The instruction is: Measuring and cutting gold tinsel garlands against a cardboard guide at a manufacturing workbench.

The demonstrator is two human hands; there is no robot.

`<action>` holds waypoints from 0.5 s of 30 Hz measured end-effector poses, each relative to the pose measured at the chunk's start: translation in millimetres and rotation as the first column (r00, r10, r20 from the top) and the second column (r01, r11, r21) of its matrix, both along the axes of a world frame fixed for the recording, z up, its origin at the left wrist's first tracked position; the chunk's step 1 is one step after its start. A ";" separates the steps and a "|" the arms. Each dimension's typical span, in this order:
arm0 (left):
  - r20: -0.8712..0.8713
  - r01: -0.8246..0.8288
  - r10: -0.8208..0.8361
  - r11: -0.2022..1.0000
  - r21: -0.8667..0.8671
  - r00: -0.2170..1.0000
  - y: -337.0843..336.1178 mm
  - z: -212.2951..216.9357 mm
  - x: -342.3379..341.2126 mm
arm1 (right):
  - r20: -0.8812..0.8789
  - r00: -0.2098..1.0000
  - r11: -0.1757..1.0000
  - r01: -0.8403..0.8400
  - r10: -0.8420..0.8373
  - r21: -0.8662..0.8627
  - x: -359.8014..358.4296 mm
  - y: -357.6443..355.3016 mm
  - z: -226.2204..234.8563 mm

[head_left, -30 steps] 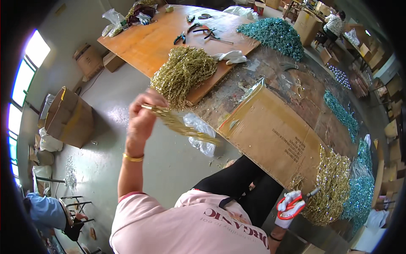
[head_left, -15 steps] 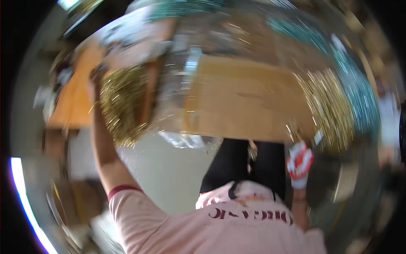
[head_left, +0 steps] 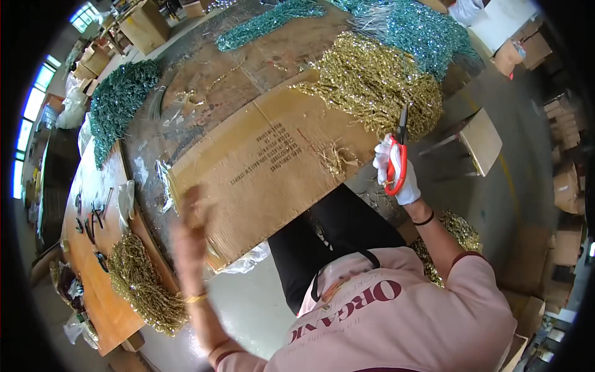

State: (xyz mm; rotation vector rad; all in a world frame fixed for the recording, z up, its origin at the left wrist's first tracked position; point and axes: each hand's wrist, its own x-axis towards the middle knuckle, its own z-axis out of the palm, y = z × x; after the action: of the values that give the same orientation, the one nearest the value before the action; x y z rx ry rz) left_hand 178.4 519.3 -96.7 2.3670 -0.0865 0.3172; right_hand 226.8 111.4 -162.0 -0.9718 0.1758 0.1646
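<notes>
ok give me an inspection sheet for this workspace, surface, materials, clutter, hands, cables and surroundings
Surface: worn brown tabletop, cardboard sheet along its near edge; orange board at left.
Materials: gold tinsel bundle at the cardboard's right end, teal tinsel bundle beyond it; gold tinsel pile at the orange board's edge.
Clutter: dark hand tools on the orange board; loose gold strands on the cardboard.
Hands: left hand bare, blurred, near the cardboard's left end, grip unclear; right hand, white-gloved, holds red-handled scissors.
Cables: nothing seen.
Surroundings: cardboard boxes at right, windows at far left.
</notes>
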 end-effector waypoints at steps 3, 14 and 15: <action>-0.021 0.301 -0.320 0.909 -0.290 0.947 -95.3 -36.6 31.6 | 0.043 0.996 0.996 -0.076 0.077 -0.040 4.9 15.9 -2.3; 0.105 0.644 -0.647 0.763 0.064 0.756 -237.7 -43.8 44.2 | 0.005 0.983 0.983 0.181 -0.181 -0.015 -5.5 -72.1 -39.2; 0.021 0.586 -0.589 0.799 -0.137 0.808 -227.4 -48.3 52.2 | 0.001 0.979 0.979 0.205 -0.205 -0.003 -4.5 -80.1 -39.5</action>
State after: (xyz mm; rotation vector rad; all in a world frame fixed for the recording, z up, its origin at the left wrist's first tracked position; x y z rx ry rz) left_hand 230.6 291.9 -145.1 2.0755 -0.7533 -0.0124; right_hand 222.3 31.3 -201.5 -0.9501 0.2741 -0.0259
